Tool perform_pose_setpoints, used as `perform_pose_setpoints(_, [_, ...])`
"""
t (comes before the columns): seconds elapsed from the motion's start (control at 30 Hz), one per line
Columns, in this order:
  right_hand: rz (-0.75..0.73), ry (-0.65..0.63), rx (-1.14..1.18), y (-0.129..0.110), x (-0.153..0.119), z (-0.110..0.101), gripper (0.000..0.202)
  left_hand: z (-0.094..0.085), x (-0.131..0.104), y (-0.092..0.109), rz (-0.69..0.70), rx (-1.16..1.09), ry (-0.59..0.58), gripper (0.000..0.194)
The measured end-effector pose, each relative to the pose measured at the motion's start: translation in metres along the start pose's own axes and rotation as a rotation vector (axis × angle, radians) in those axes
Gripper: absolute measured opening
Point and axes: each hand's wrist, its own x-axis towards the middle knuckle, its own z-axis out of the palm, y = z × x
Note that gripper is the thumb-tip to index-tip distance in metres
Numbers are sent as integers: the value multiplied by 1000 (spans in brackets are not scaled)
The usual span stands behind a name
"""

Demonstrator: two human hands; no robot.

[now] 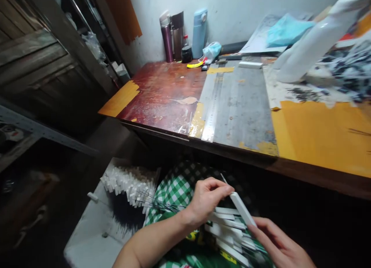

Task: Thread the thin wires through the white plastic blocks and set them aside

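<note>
Over my lap, my right hand (279, 241) grips the lower end of a slim white block (242, 209), held tilted. My left hand (207, 200) is pinched at the block's upper end, where a thin wire-like rod (224, 178) sticks up past the fingertips. Below my hands, several similar white blocks (226, 231) with thin dark rods lie on a green checked cloth (175, 192) over my lap. To the left, a dense pile of white-ended pieces (130, 183) with dark thin rods rests on a white surface (87, 233).
Ahead is a reddish wooden table (162, 94) with a grey plate (240, 105) and a metal ruler (213, 109). Flasks (199, 34) stand by the wall. A white bottle (313, 43) leans at the right, near orange sheeting (327, 128). The table's front edge runs just beyond my hands.
</note>
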Motion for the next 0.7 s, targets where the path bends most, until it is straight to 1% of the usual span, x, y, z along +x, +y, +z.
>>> perform_pose_setpoints(0.03, [73,-125,110,-4,2,-2,48,-1,0,1,11,-4,-36,16])
perform_pose_setpoints(0.07, [119,-218,216,-7,4,-4,53,-2,-1,2,18,-10,-74,16])
perform_pose_setpoints(0.1, [130,-286,308,-10,6,-5,59,-3,-1,1,24,-17,-114,17])
perform_pose_setpoints(0.17, [129,-402,361,-13,8,-8,63,-6,1,-2,22,-24,-181,18])
perform_pose_setpoints(0.2, [129,-401,331,-14,8,-10,64,-8,3,-5,6,-31,-198,18])
perform_pose_setpoints(0.23, [122,-373,276,-15,7,-12,62,-9,5,-7,-18,-46,-198,18])
perform_pose_setpoints(0.3, [100,-265,121,-19,3,-16,57,-11,9,-12,-63,-89,-162,23])
perform_pose_setpoints(0.37, [42,-180,-41,-24,-3,-21,50,-13,13,-14,-82,-130,-119,28])
perform_pose_setpoints(0.4, [-3,-167,-105,-26,-6,-23,46,-14,15,-15,-79,-137,-107,28])
perform_pose_setpoints(0.47, [-99,-185,-190,-29,-10,-26,37,-14,16,-15,-64,-122,-97,28])
perform_pose_setpoints(0.53, [-155,-200,-238,-30,-13,-29,31,-14,17,-16,-45,-76,-97,29])
perform_pose_setpoints(0.7, [-137,-143,-288,-27,-13,-28,26,-13,15,-17,-12,22,-86,33])
